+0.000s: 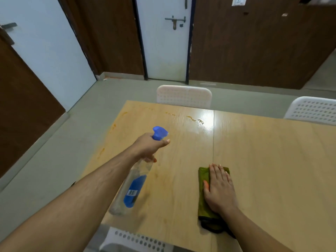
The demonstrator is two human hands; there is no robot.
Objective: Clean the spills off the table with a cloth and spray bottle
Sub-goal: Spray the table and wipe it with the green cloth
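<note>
left hand gripped the clear spray bottle by its neck, blue nozzle out front, looked near empty | orange spills beyond it on glossy wood table | right hand lay flat, fingers together, on folded green cloth

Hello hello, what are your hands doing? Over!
Left hand grips spray bottle, aimed at orange spills. Right hand flat on green cloth. Nothing blocking.

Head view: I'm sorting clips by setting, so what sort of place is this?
Probably a plain meeting or canteen room, not a home kitchen: a long wooden table flanked by white perforated plastic chairs, brown panelled walls, and a white door with a bolt latch.
</note>
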